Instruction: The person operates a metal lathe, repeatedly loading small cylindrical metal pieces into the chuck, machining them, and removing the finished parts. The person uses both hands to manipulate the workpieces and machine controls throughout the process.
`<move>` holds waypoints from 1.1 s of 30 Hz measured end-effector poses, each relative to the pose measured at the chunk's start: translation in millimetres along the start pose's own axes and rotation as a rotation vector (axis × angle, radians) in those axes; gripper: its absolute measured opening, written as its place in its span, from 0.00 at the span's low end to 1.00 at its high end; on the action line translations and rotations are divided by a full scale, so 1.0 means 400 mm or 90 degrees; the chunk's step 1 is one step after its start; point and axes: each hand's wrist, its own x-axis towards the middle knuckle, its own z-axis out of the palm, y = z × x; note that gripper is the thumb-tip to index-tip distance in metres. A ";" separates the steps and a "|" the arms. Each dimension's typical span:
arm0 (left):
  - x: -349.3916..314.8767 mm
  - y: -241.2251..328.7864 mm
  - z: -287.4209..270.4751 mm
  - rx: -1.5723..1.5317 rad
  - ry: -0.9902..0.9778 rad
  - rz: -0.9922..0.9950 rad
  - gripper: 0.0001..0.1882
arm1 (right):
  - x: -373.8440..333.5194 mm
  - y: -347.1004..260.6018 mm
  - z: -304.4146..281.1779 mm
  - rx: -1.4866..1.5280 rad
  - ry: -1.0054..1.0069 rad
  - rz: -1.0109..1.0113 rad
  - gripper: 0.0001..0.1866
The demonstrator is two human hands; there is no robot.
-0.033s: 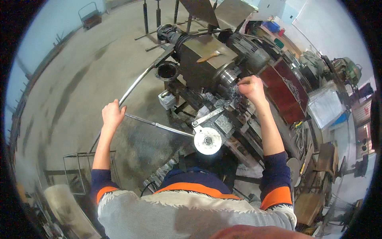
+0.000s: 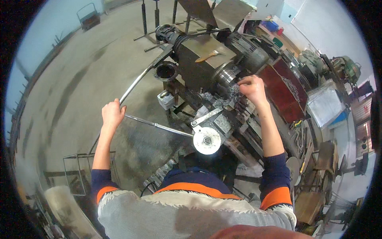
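My left hand (image 2: 113,112) is wrapped round the end of a long metal lever (image 2: 137,84), which slopes up to the back of a lathe (image 2: 197,65). My right hand (image 2: 252,88) is closed, its fingertips bunched beside the lathe's shiny round spindle end (image 2: 227,76). What those fingers hold, if anything, is hidden. Below them, curly metal shavings (image 2: 232,94) lie over the carriage. Nearer my body sit a white round handwheel (image 2: 207,141) and a small steel crank handle (image 2: 207,116).
A brush (image 2: 207,56) lies on top of the lathe's headstock. A second steel rod (image 2: 155,125) stretches from near my left hand to the handwheel. To the right are a dark red tray (image 2: 283,89) and hand tools (image 2: 301,137). A wire-frame stand (image 2: 79,173) is at the lower left.
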 end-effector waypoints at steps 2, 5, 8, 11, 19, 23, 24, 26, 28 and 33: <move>0.020 0.036 -0.038 0.019 0.008 0.061 0.15 | -0.027 0.002 -0.019 0.009 0.039 -0.048 0.14; 0.049 0.061 -0.043 0.013 0.023 0.088 0.14 | -0.059 -0.003 -0.038 0.029 0.067 -0.089 0.13; 0.049 0.058 -0.033 0.012 0.048 0.093 0.14 | -0.082 -0.006 -0.037 0.044 0.093 -0.129 0.13; 0.037 0.045 -0.027 -0.029 0.014 0.069 0.14 | -0.093 -0.022 -0.033 0.070 0.097 -0.106 0.14; 0.017 0.144 -0.129 -0.325 -0.076 0.163 0.14 | -0.121 -0.131 0.002 0.120 0.059 -0.225 0.15; 0.036 0.312 -0.165 -0.791 -0.221 0.134 0.16 | -0.146 -0.193 0.020 0.138 0.050 -0.294 0.18; 0.041 0.360 -0.171 -0.854 -0.290 0.091 0.17 | -0.153 -0.205 0.025 0.134 0.052 -0.303 0.19; 0.048 0.441 -0.134 -0.981 -0.358 0.101 0.19 | -0.163 -0.223 0.034 0.140 0.046 -0.307 0.21; 0.040 0.520 -0.098 -1.153 -0.454 0.119 0.21 | -0.174 -0.225 0.041 0.155 0.055 -0.301 0.20; 0.020 0.629 -0.063 -1.362 -0.635 0.112 0.17 | -0.205 -0.192 0.073 0.139 0.116 -0.258 0.18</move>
